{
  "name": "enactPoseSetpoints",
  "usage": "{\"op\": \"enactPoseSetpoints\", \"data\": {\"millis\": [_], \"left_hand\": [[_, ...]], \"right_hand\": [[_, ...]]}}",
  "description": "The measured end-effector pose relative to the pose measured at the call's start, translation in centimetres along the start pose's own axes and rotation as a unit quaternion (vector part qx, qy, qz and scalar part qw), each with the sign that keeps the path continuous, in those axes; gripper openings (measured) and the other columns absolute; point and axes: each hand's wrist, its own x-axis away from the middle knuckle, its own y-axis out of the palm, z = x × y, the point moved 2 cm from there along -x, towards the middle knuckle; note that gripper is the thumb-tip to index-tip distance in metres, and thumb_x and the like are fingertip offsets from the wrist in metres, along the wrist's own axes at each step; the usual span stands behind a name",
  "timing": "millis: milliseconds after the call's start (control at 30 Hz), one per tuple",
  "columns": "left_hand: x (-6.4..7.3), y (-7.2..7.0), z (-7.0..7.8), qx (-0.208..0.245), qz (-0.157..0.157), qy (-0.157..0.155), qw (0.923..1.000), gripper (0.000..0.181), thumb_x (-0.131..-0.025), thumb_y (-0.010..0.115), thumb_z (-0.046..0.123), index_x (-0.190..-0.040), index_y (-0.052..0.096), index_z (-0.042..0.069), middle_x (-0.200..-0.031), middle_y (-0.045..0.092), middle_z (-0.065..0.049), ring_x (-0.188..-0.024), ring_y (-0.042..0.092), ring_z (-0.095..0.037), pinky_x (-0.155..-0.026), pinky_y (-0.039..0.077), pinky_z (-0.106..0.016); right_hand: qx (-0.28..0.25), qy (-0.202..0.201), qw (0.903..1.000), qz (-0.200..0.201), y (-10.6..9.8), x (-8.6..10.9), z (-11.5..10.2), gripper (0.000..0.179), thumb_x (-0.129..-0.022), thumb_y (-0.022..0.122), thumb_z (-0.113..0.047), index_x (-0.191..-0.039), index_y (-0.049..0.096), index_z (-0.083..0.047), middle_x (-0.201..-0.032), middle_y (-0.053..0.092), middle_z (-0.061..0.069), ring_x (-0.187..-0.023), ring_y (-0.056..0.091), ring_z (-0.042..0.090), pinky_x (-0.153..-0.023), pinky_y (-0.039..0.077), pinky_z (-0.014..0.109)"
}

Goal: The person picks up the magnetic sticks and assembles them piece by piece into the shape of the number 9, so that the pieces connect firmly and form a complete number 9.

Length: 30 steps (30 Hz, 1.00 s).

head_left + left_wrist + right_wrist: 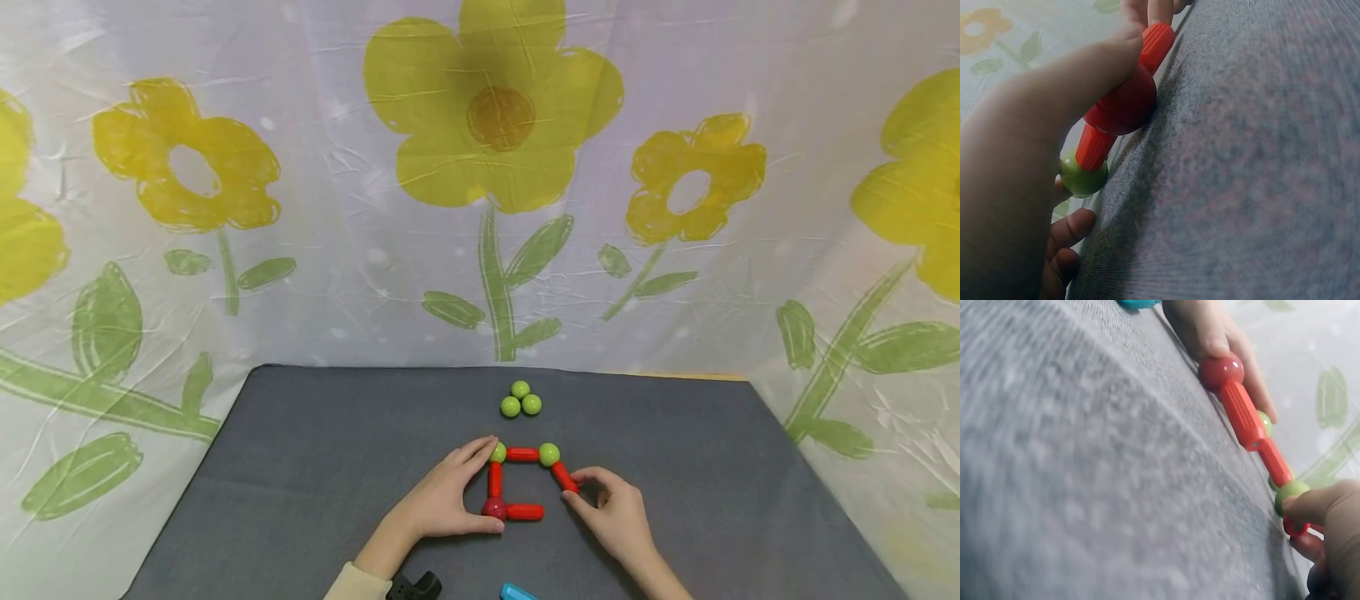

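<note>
Red rods and balls, joined into an unclosed shape, lie on the dark cloth. A red ball [493, 508] forms the lower left corner, with one rod [526, 512] reaching right and another [495, 480] running up to a green ball [500, 452]. From there a top rod [522, 454] leads to a second green ball [549, 454]. My left hand [442, 496] holds the left side, thumb at the red ball and fingertips at the green one. With thumb and fingers, my right hand [618, 512] pinches the red rod [562, 475] that slants down from the second green ball.
Three loose green balls [532, 404] sit together behind the shape. A blue piece [516, 592] shows at the front edge of the head view, near a black wrist device [415, 587]. A flowered curtain [337, 275] hangs behind the dark tabletop [337, 433].
</note>
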Motion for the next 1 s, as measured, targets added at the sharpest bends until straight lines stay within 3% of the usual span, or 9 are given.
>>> {"op": "enactPoseSetpoints", "data": {"millis": [433,800,1000], "left_hand": [[0.0,-0.1,0.0,0.009,0.011,0.001,0.9999,0.115,-0.083,0.081,0.069,-0.170,0.027,0.018,-0.175,0.026,0.003,-0.158,0.032,-0.029,-0.119,0.038,-0.062],[0.0,-0.1,0.1,0.003,0.029,0.007,0.9996,0.112,-0.083,0.081,0.069,-0.170,0.028,0.021,-0.174,0.028,0.005,-0.148,0.042,-0.029,-0.114,0.042,-0.063],[0.0,-0.1,0.1,0.001,0.035,0.004,0.9994,0.114,-0.082,0.081,0.070,-0.170,0.029,0.019,-0.174,0.029,0.002,-0.149,0.041,-0.030,-0.114,0.042,-0.063]], "right_hand": [[0.038,-0.022,0.9990,-0.009,2.0,-0.7,-1.3,0.030,-0.079,0.097,-0.019,-0.100,0.075,-0.021,-0.088,0.072,-0.008,-0.043,0.034,0.003,-0.043,0.029,0.022],[0.047,-0.027,0.9985,-0.001,2.5,-0.8,-1.7,0.031,-0.079,0.097,-0.020,-0.101,0.075,-0.019,-0.089,0.072,-0.007,-0.045,0.034,0.003,-0.044,0.029,0.022],[0.050,-0.023,0.9985,0.001,2.8,-0.7,-1.8,0.031,-0.079,0.096,-0.019,-0.101,0.075,-0.019,-0.090,0.073,-0.007,-0.045,0.034,0.002,-0.045,0.028,0.022]]}}
